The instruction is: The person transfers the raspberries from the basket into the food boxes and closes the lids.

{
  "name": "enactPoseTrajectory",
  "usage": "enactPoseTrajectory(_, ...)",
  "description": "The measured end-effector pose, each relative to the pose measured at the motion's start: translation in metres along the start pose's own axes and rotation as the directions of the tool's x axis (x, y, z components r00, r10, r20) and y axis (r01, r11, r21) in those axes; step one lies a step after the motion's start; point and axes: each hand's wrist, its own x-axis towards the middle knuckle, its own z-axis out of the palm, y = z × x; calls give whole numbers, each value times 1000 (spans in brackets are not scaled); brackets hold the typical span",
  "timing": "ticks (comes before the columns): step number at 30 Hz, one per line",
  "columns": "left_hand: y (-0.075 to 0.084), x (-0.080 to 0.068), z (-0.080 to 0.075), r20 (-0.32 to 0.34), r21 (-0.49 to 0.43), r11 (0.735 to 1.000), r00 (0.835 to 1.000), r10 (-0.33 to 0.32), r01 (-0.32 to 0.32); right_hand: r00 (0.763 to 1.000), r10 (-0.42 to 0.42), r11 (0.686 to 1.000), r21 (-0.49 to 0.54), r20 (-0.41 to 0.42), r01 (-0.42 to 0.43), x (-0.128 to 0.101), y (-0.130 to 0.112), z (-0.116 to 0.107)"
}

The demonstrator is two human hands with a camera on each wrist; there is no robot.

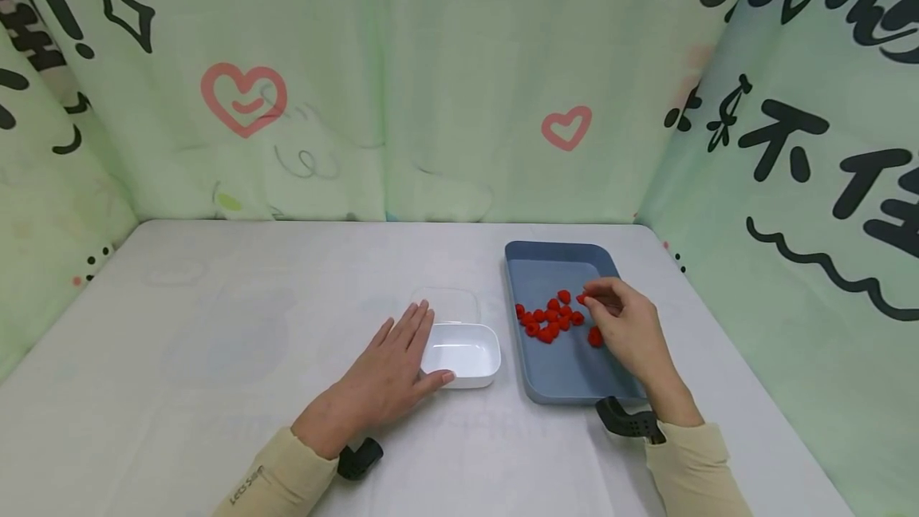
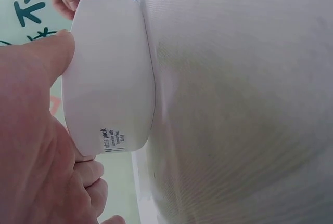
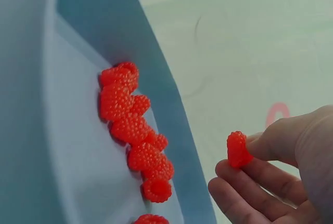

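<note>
Between thumb and fingertips my right hand (image 1: 629, 327) pinches a red raspberry (image 3: 238, 149), held up above the blue-grey tray (image 1: 567, 377). Several more raspberries (image 3: 130, 128) lie grouped on the tray floor, and a single one (image 1: 595, 337) sits apart from them, close below the right hand. My left hand (image 1: 388, 365) rests against the left side of a small white plastic container (image 1: 461, 351), fingers straight and thumb along its near rim. The container stands upright with its open top showing a bare white inside. Small print marks its outer wall in the left wrist view.
A clear lid (image 1: 445, 305) lies flat just behind the white container. White cloth covers the table (image 1: 215, 341). Green printed curtains (image 1: 459, 86) enclose the back and both sides. The tray stands to the right of the container, near the table's right edge.
</note>
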Motion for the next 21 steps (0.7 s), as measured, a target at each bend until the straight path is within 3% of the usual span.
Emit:
enactPoseTrajectory(7,0,0,1,-4,-12,1000,1000,3,-3,1000,-12,999,44,25,11,-1,-10,-1)
enactPoseTrajectory(15,0,-1,1,-3,-25,1000,1000,-4,3,997,-19,987,163,68,8,-2,-19,0)
enactPoseTrajectory(21,0,0,1,0,-26,1000,1000,-5,5,996,-13,984,177,92,-3,-2,-23,4)
